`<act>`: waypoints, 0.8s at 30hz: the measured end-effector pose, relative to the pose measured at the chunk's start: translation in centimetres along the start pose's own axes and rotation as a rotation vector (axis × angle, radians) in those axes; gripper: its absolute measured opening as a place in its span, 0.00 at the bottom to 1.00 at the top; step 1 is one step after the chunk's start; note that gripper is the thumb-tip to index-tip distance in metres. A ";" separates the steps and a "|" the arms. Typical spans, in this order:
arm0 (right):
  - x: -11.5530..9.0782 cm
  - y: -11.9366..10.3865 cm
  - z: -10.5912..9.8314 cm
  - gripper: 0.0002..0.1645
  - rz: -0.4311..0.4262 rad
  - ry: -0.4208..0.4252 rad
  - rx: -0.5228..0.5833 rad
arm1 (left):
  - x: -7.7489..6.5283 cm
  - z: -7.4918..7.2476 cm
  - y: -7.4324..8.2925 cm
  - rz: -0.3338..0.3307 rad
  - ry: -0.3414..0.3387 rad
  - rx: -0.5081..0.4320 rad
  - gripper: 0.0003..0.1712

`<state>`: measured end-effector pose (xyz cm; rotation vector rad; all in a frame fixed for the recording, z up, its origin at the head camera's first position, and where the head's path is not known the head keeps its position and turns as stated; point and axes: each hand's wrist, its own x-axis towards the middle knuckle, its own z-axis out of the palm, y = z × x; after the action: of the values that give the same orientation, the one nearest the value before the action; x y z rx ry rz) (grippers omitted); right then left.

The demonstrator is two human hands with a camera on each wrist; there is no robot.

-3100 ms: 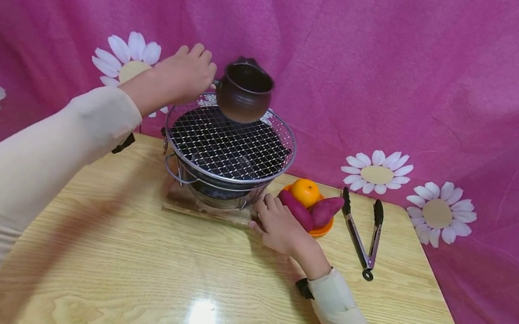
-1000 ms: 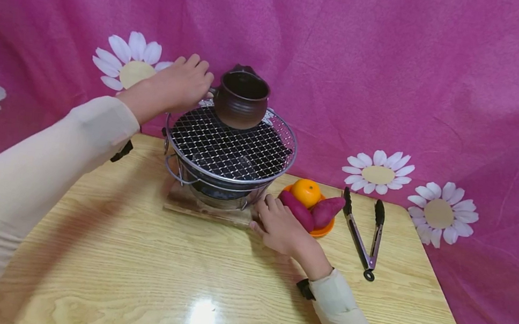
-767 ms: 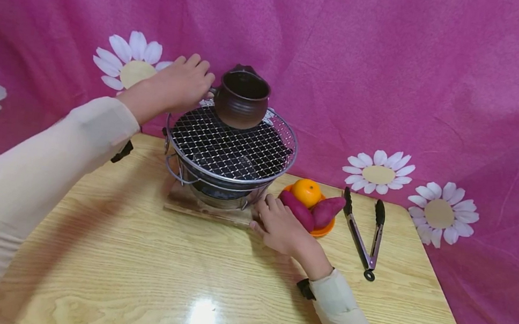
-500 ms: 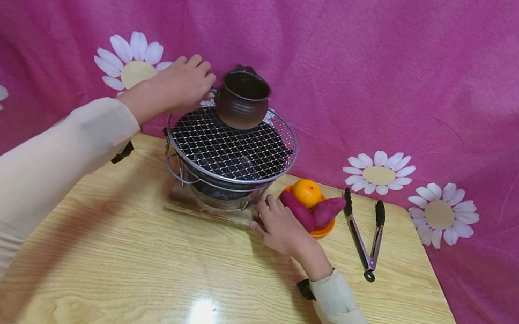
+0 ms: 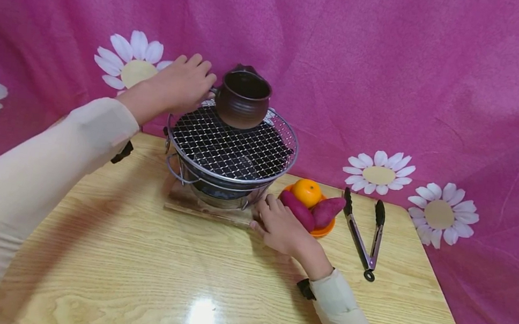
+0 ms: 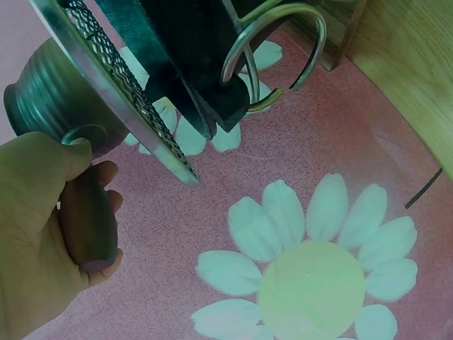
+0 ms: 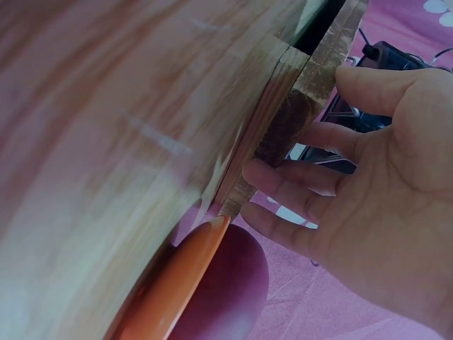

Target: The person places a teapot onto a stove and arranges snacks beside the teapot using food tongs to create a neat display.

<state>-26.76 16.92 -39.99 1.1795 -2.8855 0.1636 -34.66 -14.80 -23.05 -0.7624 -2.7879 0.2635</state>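
Observation:
My left hand [image 5: 182, 82] grips the stubby side handle [image 6: 88, 219] of a dark brown clay pot [image 5: 242, 106], its thumb lying along the top near the pot's wall. The pot stands upright at the back of the round wire mesh [image 5: 227, 150] on a charcoal grill [image 5: 222, 184]. The grill is on a wooden board [image 5: 204, 212]. At the board's right end, my right hand [image 5: 283, 227] touches the edge with its fingertips and thumb [image 7: 368, 88], fingers slightly bent. The pot looks empty from the head view, though its bottom is hidden.
Close to my right hand, an orange plate [image 5: 326, 229] bears an orange fruit [image 5: 306, 192] and two purple sweet potatoes [image 5: 326, 212]. Farther right lie spread tongs [image 5: 366, 245] with black tips. A pink flowered cloth [image 5: 396, 81] hangs behind the table [image 5: 153, 273].
From about three seconds to one second ago, my left hand lowered the pot slightly onto the mesh. Both hands and the pot have stayed nearly still since; my right hand keeps its place at the board.

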 end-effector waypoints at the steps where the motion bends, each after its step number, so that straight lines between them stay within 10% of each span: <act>1: 0.0 0.0 0.0 0.13 0.001 -0.001 0.002 | 0.0 0.0 0.0 0.000 -0.001 0.001 0.24; 24: -0.1 -0.1 -0.1 0.14 0.001 0.015 -0.007 | 0.1 0.3 0.2 -0.013 0.003 0.000 0.24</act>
<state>-26.67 16.95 -39.91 1.1710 -2.8715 0.1613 -34.72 -14.63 -23.39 -0.7432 -2.7888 0.2592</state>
